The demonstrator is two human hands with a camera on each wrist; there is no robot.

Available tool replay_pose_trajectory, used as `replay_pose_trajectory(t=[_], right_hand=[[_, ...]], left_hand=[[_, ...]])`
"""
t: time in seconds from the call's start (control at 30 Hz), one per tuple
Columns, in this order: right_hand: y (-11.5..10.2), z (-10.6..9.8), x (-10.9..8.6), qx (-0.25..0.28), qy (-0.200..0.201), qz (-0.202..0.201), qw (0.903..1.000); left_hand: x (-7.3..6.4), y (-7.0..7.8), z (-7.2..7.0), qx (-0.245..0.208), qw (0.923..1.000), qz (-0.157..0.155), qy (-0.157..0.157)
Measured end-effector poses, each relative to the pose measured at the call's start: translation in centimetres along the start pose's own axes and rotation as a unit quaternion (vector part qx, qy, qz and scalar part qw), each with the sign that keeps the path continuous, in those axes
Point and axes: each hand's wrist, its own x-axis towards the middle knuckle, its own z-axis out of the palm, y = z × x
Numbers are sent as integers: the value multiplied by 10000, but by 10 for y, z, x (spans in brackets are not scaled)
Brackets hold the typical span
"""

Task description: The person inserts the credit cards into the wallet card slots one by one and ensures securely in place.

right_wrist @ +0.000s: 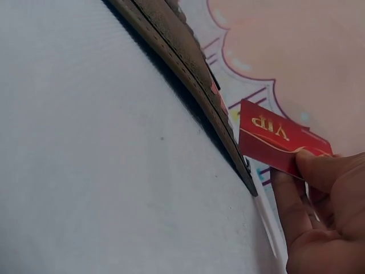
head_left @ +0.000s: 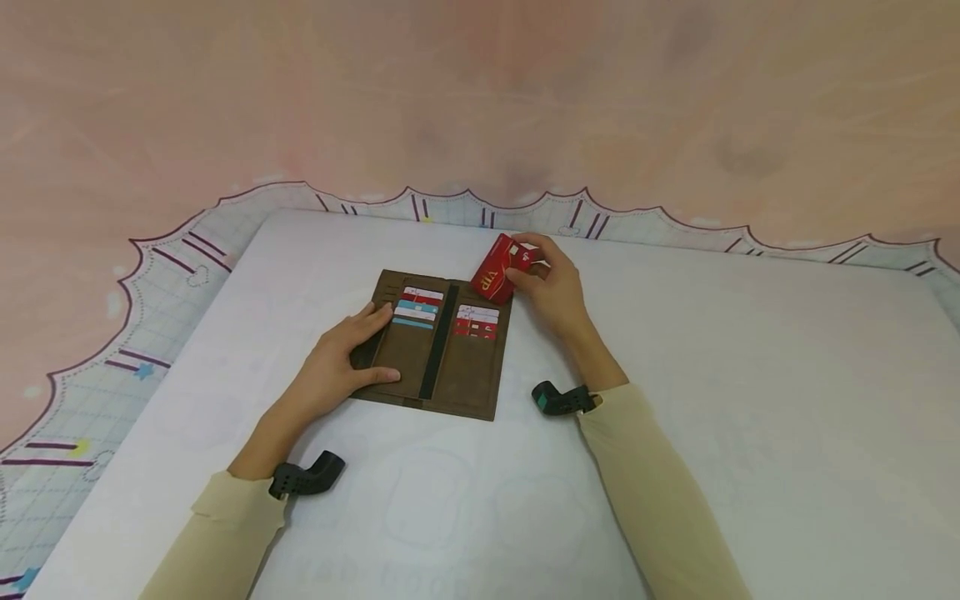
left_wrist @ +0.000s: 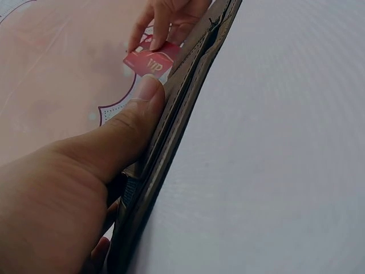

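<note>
A brown wallet lies unfolded on the white table, a dark strip along its fold. White, blue and red cards show in its left slots; white and red cards show in the right ones. My left hand holds the wallet's left side, thumb over the inner panel; some fingers are hidden in the left wrist view. Between thumb and fingers, my right hand pinches a red card with gold VIP lettering. That card is tilted above the wallet's upper right corner; whether others lie behind it I cannot tell.
The white tabletop extends around the wallet on all sides. A patterned cloth with a scalloped edge borders it at the left and back, over a pinkish surface. Black wrist devices are worn at both cuffs.
</note>
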Motion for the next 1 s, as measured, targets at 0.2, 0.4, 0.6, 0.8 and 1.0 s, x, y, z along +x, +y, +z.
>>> replay_pose_trajectory(t=[0.2, 0.4, 0.6, 0.8, 1.0], right_hand=[[0, 2, -2, -560, -98, 131, 9983], [3, 5, -2, -1208, -167, 130, 9924], [3, 5, -2, -1575, -597, 428, 9848], [1, 5, -1, -1834, -869, 408, 9784], [-1, 7, 0, -2052, -1080, 338, 9722]], left_hand=[[1, 0, 0, -4, 10000, 18, 5], [1, 0, 0, -48, 10000, 49, 18], [0, 1, -1, 5, 10000, 35, -7], [0, 1, -1, 26, 10000, 11, -20], [0, 2, -2, 13, 10000, 35, 4]])
